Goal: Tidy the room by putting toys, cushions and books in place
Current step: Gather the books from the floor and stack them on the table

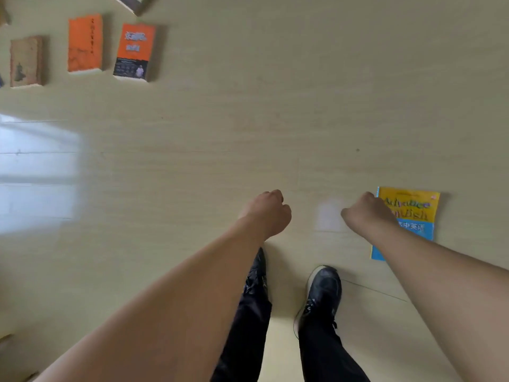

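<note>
A yellow and blue English textbook [416, 213] lies flat on the pale floor at the right. My right hand [366, 213] hangs above its left edge with fingers curled, holding nothing. My left hand [268, 213] hangs over bare floor with fingers curled, also holding nothing. Far off at the upper left lie three books: a brown one [25, 62], a plain orange one [84, 43] and an orange and black one [135, 52].
My legs in black trousers and a black shoe [321, 293] stand below the hands. A dark framed edge [135, 2] shows at the top. Window light glares off the floor [38, 172] at the left.
</note>
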A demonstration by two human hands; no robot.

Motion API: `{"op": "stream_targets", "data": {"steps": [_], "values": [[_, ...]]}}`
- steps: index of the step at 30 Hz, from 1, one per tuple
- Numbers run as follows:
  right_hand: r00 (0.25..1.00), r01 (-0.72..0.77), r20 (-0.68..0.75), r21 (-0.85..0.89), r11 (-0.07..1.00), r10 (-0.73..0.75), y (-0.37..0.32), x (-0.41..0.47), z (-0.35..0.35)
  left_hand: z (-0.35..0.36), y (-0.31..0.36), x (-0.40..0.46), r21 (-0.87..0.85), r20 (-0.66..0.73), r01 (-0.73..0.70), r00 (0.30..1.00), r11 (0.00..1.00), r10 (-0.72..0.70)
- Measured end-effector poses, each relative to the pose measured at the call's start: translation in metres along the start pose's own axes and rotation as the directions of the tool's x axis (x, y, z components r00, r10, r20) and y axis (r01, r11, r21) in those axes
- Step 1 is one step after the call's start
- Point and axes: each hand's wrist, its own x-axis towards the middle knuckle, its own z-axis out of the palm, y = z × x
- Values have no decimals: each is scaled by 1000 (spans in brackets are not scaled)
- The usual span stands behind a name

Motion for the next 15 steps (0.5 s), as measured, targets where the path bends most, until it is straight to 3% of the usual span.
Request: {"op": "stream_targets", "data": {"steps": [8,15], "values": [[951,-290,-96,61,955,295,89,188,121,144,15,165,169,123,16,992,986,-37],[889,-437,-85,141,888,450,159,276,181,205,43,243,278,134,-56,991,959,19]]}}
